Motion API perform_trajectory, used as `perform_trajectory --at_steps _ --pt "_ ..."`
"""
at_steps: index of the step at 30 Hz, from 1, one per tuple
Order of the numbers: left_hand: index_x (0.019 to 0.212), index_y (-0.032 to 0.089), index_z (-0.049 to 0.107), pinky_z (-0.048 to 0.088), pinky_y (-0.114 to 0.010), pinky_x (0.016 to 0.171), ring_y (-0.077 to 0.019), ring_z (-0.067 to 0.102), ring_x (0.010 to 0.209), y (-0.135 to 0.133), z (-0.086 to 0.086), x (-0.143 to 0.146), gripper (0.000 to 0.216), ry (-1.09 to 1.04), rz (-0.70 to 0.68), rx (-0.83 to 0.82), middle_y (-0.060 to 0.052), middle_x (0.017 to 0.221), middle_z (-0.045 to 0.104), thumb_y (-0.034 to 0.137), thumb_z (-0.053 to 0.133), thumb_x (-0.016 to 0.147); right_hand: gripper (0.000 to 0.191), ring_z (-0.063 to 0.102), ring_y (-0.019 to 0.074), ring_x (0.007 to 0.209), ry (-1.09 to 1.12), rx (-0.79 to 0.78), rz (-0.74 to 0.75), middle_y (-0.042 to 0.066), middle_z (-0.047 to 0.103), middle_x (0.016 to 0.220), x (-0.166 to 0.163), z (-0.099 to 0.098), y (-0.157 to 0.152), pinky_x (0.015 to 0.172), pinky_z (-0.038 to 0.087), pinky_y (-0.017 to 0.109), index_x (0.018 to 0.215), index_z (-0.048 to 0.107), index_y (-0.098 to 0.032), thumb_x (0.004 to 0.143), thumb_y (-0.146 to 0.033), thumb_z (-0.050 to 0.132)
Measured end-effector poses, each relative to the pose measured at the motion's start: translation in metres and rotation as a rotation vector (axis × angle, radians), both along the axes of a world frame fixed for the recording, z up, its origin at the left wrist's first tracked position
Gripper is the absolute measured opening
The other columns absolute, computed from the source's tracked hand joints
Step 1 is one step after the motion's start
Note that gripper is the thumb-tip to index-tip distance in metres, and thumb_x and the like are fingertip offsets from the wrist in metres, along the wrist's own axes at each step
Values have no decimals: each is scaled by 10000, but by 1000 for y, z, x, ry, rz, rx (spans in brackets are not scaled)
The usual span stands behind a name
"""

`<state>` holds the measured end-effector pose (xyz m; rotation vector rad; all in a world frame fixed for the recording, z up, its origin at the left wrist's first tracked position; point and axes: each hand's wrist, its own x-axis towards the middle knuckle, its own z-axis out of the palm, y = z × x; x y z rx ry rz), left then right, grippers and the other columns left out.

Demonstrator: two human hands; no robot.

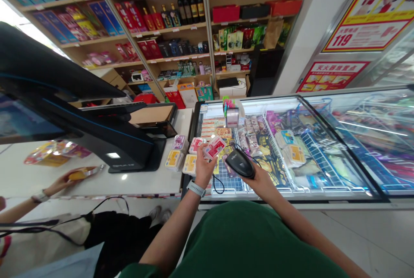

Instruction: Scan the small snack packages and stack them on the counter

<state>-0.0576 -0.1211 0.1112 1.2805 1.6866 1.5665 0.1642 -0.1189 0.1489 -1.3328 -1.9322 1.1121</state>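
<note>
My left hand (203, 166), a watch on its wrist, is closed on a small red and white packet (214, 147) held up over the corner of the white counter (136, 181). My right hand (258, 177) grips a black corded barcode scanner (239, 162), its head pointing toward the packet from the right. Several similar small packets (181, 153) in pink, yellow and red lie on the counter just left of my left hand.
A black checkout terminal (97, 131) stands on the counter at left. Another person's hand (69, 177) holds a yellow item at the counter's near left. A glass-topped freezer chest (291, 148) full of packaged goods fills the right. Shelves of boxes and bottles (168, 14) line the back.
</note>
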Motion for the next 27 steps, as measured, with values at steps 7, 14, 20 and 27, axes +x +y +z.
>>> perform_trajectory --at_steps 7,14,20,27 --pt "1209 225 449 485 -377 934 -201 583 1051 -3 0 -3 583 20 27 33 -58 1178 536 84 665 686 445 664 288 979 -9 -7 23 81 717 1059 -3 -2 -2 851 514 382 1168 600 -182 744 -313 634" --pt "1193 229 461 490 -387 918 -203 598 1011 -10 2 -6 565 -18 35 32 -52 1146 545 111 682 687 442 661 282 981 -1 -4 42 79 715 1057 -6 -1 -5 847 510 384 1174 586 -188 754 -319 632" --pt "1174 240 474 480 -401 929 -217 577 1056 -16 6 -6 551 -32 49 56 -65 1193 535 123 698 685 430 660 283 982 -18 4 54 90 711 1054 -8 0 -9 836 510 380 1151 593 -165 757 -332 631" --pt "1182 231 480 477 -398 924 -216 572 1046 -19 6 -9 564 20 87 63 -68 1170 549 122 710 679 408 670 276 973 -16 26 72 79 720 1046 -11 2 -10 830 519 374 1149 608 -177 763 -305 622"
